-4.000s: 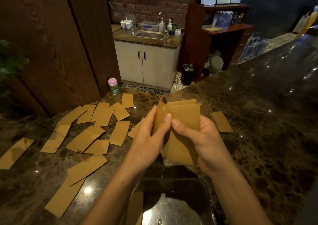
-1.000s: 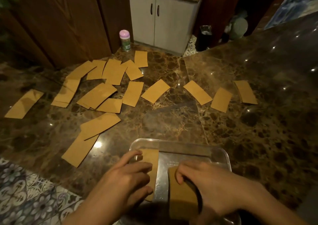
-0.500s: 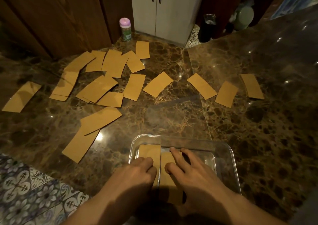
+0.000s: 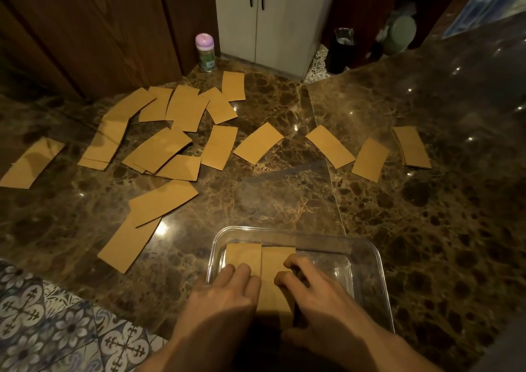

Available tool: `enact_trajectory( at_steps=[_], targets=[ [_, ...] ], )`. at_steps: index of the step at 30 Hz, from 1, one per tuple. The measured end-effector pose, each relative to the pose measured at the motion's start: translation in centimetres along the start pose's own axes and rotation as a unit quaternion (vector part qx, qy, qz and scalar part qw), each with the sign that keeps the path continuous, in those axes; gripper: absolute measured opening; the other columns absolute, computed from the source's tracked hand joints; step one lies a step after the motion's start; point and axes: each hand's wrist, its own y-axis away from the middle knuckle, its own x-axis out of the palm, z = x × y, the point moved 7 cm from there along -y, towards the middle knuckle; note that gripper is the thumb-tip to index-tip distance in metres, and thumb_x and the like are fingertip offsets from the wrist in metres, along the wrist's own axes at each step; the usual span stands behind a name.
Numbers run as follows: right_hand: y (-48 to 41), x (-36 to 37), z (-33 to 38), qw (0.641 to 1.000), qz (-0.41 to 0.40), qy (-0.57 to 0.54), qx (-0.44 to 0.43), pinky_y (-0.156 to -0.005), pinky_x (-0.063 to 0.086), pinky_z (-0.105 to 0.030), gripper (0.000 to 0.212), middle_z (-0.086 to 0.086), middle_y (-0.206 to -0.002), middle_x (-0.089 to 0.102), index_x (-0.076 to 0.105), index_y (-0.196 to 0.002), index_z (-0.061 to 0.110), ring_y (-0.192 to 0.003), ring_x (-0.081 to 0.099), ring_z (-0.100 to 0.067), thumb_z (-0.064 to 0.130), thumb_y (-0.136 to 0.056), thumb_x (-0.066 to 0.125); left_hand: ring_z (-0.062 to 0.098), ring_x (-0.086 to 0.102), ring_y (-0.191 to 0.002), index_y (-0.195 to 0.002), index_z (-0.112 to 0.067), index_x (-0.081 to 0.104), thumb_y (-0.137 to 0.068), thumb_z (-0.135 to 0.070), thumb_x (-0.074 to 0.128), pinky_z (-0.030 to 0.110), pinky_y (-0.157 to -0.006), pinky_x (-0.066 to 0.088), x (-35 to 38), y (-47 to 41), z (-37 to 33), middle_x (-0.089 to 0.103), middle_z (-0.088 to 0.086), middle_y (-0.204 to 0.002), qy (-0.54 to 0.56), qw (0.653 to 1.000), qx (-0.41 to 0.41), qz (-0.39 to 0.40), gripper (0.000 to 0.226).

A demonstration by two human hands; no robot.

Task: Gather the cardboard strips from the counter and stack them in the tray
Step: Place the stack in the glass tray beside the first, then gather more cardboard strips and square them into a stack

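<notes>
Two piles of cardboard strips are sitting side by side, lengthways, in the left half of a clear plastic tray (image 4: 380, 269) at the near edge of the dark marble counter (image 4: 444, 229). The strips are flat, tan, matte rectangles with slightly curved long edges. The left pile (image 4: 244, 253) is reaching a little farther than the right pile (image 4: 277, 260).

The left hand (image 4: 225, 294) is lying fairly flat, its fingers straight and together, pressing on the left pile. The right hand (image 4: 316, 300) is resting beside it with its fingers bent, fingertips touching the right pile along its right edge and thumb near the pile's near end; whether it is gripping the pile cannot be told.

Many more loose strips (image 4: 159, 149) are lying scattered and overlapping across the far left of the counter, with two crossing each other nearer in on the left (image 4: 163, 200). Four more are spreading in a row to the right, the farthest right (image 4: 411, 146) looking like a small stack.

A small pink-lidded bottle (image 4: 205, 52) is standing at the far edge.
</notes>
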Motion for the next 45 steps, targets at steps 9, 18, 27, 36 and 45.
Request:
enact_trajectory(
  at_steps=[9,18,27,36,45],
  targets=[
    [-0.6,-0.4,-0.2,0.996,0.067,0.054,0.005,-0.109,0.044,-0.047,0.080,0.002,-0.164,0.011,0.026,-0.152,0.033,-0.140,0.039,-0.031,0.058,-0.089,0.068,0.029,0.065,-0.064,-0.071,-0.017,0.068,-0.072,-0.020,0.074,0.088,-0.099,0.018,-0.5,0.4,0.3,0.063,0.001,-0.070,-0.148,0.983,-0.029,-0.103,0.007],
    [0.8,-7.6,-2.4,0.968,-0.051,-0.232,0.077,-0.088,0.058,-0.021,0.041,0.020,-0.113,0.072,0.066,-0.125,0.041,-0.101,0.067,0.006,0.056,-0.088,0.073,0.009,0.055,-0.097,-0.095,-0.034,0.059,-0.078,-0.092,0.027,0.042,-0.103,0.034,-7.6,-5.4,0.2,0.064,-0.018,-0.095,0.034,0.989,-0.003,0.144,0.068],
    [-4.4,-15.7,-18.8,0.877,-0.231,-0.135,0.399,-0.093,0.056,-0.037,0.060,-0.010,-0.124,0.069,0.058,-0.132,0.013,-0.115,0.067,-0.030,0.057,-0.092,0.066,0.033,0.055,-0.124,-0.137,-0.021,0.049,-0.082,-0.068,0.064,0.046,-0.097,0.051,-7.0,-22.6,10.1,0.054,0.012,-0.138,0.091,0.977,-0.190,0.021,0.074],
    [-7.1,-15.6,-22.7,0.792,-0.269,-0.153,0.526,-0.111,0.041,-0.048,0.093,-0.029,-0.153,0.035,0.028,-0.151,0.006,-0.141,0.036,-0.043,0.059,-0.088,0.071,0.040,0.046,-0.132,-0.138,-0.014,0.042,-0.068,-0.057,0.084,0.049,-0.105,0.046,-2.7,-26.9,13.1,0.045,0.017,-0.143,0.131,0.949,-0.281,0.063,0.092],
    [-6.7,-15.8,-25.1,0.701,-0.412,-0.374,0.447,-0.096,0.059,-0.046,0.041,-0.012,-0.112,0.075,0.071,-0.118,0.010,-0.107,0.069,-0.030,0.009,-0.079,0.083,0.035,0.056,-0.114,-0.122,-0.015,0.050,-0.068,-0.036,0.089,0.041,-0.099,0.050,-1.7,-27.5,12.4,0.036,0.013,-0.134,0.251,0.925,-0.286,0.026,0.070]
  ],
)
